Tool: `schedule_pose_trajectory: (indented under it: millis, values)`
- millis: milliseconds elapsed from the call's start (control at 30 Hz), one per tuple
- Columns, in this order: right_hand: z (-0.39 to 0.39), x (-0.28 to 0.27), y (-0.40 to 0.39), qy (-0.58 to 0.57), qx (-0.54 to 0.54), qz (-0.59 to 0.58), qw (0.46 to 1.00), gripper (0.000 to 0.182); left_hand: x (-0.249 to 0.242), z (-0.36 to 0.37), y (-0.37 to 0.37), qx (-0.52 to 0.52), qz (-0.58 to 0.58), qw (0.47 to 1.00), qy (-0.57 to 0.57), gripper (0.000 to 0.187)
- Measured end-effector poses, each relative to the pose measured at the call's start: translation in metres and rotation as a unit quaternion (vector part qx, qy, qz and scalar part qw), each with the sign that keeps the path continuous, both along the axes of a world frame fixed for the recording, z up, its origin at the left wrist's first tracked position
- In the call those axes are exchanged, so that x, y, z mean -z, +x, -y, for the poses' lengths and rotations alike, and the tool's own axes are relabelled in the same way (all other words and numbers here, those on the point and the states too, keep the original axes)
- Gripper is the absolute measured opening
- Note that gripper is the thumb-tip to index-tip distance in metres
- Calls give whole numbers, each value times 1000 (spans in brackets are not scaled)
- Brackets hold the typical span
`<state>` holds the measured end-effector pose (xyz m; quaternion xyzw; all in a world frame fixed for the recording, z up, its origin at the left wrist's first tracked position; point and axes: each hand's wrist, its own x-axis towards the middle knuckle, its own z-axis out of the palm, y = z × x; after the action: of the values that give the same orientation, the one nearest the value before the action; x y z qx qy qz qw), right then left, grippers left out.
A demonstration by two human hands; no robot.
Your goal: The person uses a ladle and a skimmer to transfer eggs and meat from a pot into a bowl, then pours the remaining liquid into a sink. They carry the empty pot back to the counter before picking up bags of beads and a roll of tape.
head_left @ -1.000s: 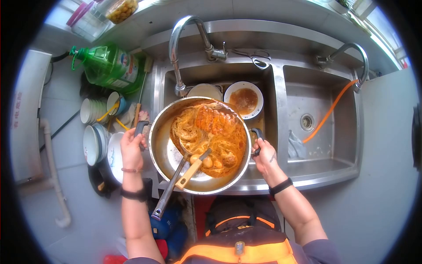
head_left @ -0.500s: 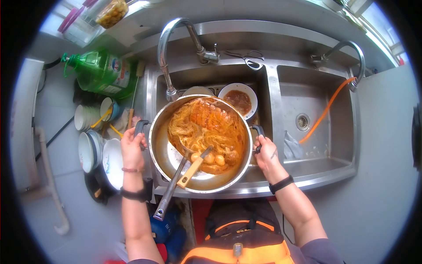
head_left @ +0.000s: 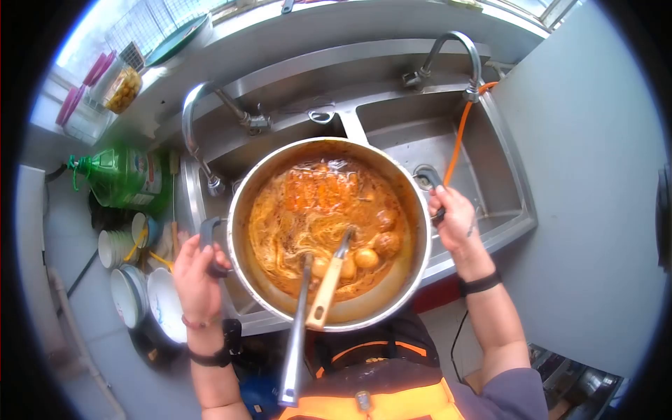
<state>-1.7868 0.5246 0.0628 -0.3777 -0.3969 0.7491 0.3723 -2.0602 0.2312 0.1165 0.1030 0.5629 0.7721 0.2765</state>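
A large two-handled pot [head_left: 424, 280] is held up in front of my body, partly over the sink's front edge. My left hand [head_left: 198, 276] is closed round its left black handle [head_left: 208, 238], and my right hand [head_left: 455, 217] grips the right black handle [head_left: 437, 203]. Inside is reddish-brown broth with noodles [head_left: 262, 245], a scored orange-brown block [head_left: 322, 190] and several round eggs [head_left: 366, 258]. A metal-handled utensil [head_left: 297, 343] and one with a wooden handle [head_left: 324, 294] lean on the near rim. Their working ends are sunk in the food.
Behind the pot is a double steel sink [head_left: 507, 175] with a left faucet [head_left: 203, 105] and a right faucet [head_left: 458, 45]. An orange hose [head_left: 458, 140] runs into the right basin. Bowls [head_left: 126, 297] and a green bottle [head_left: 129, 175] stand at left. Scissors [head_left: 322, 116] lie behind the sink.
Both hands have brought the pot nearer to me and raised it. It was tilted and now sits more level, its broth spread wider. The view has turned, and the bowl in the left basin is hidden.
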Motion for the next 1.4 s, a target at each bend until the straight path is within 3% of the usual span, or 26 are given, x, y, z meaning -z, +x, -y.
schedule_pose_trajectory:
  millis: [233,267,367,667,833,967,1167,1367,1400]
  values:
    - [54,-37,-9,57,28,36,997,15,19,41,-41,119,27,990,64,26]
    - [49,0,-33,55,34,39,997,15,53,39,-64,131,39,989,58,26]
    - [42,22,-34,104,17,53,993,16,82,41,-71,142,85,984,71,27]
    - [32,32,-31,66,39,107,991,12,135,35,-66,184,137,972,56,30]
    - [10,46,-42,43,-2,92,995,11,135,30,-65,168,166,972,-24,34]
    - [0,62,-51,28,28,76,996,9,142,24,-56,136,187,971,-59,41]
    - [-21,89,-77,8,14,122,992,9,162,13,-55,108,203,967,-109,48]
    - [-36,113,-86,-20,44,117,992,10,168,3,-55,136,107,979,-107,55]
    - [-39,116,-86,-2,37,127,991,10,159,1,-49,115,139,979,-95,70]
